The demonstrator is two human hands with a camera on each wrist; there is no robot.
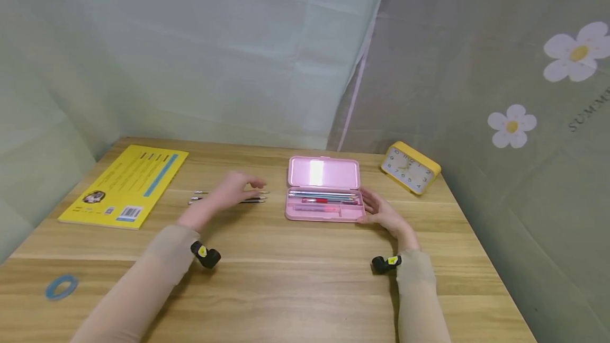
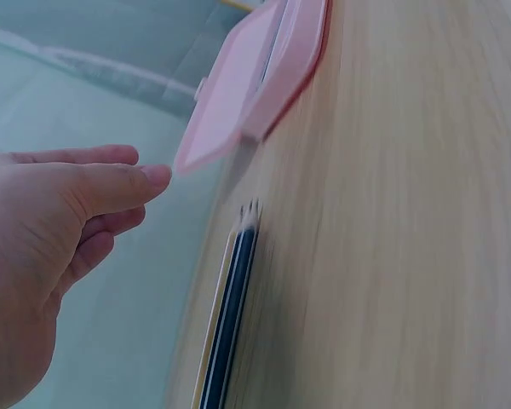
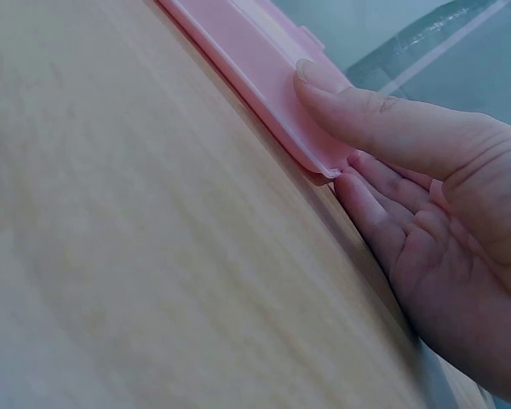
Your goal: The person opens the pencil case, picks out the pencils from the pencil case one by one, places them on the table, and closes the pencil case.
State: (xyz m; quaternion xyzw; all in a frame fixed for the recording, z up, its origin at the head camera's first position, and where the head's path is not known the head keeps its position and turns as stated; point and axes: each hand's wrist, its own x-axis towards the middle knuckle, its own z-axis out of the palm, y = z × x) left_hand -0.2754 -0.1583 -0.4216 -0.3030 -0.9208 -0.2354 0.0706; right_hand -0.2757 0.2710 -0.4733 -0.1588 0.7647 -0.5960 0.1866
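My left hand (image 1: 231, 190) hovers over a small group of pencils (image 1: 252, 201) lying on the table. Its fingers are loosely bent with nothing between them, and in the left wrist view the pencils (image 2: 230, 315) lie beside the hand, points toward the case. A pink pencil case (image 1: 350, 214) stands with its lid raised at the back. Inside are several pencils (image 1: 319, 193), a red pen (image 1: 329, 201) and a purple-pink pen (image 1: 312, 208). At the case's right end, my right hand (image 1: 386, 215) grips the corner, thumb in front and fingers round the end.
To the left lies a yellow book (image 1: 128, 184). A blue ring-shaped thing (image 1: 62, 287) sits near the front left. A yellow alarm clock (image 1: 411, 167) stands at the back right. Curtains (image 1: 229, 57) hang behind the wooden table (image 1: 286, 290).
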